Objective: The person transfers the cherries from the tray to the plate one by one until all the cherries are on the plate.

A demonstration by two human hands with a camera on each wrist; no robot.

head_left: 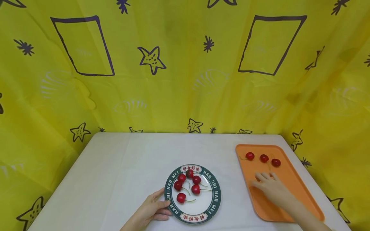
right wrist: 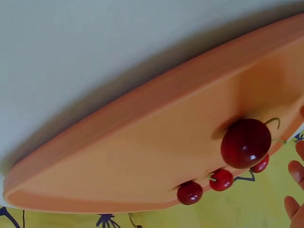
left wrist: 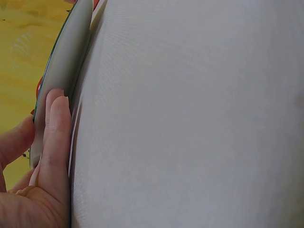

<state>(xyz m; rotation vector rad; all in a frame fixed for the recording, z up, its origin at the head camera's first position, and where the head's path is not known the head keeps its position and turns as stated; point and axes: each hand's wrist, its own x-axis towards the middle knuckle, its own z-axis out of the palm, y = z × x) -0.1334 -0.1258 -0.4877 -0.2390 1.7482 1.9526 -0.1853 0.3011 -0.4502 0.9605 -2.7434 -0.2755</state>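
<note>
A round plate (head_left: 199, 207) with a green lettered rim holds several red cherries (head_left: 181, 198). My left hand (head_left: 150, 208) grips its left edge; in the left wrist view the hand (left wrist: 45, 161) has its thumb at the rim and fingers beneath the plate (left wrist: 69, 52). Above the orange tray (head_left: 271, 208), my right hand (head_left: 273, 189) has its fingers spread, nothing visibly held. Three cherries (head_left: 264, 158) show beyond it in the tray. The right wrist view shows a larger-looking, closer cherry (right wrist: 246, 143), three others behind, and fingertips (right wrist: 295, 172) at the right edge.
A white-covered table (head_left: 127, 166) lies under the plate and tray. The tray has a raised rim (right wrist: 142, 102) and stands near the table's right edge. A yellow curtain (head_left: 179, 93) with dark star drawings hangs behind the table and at both sides.
</note>
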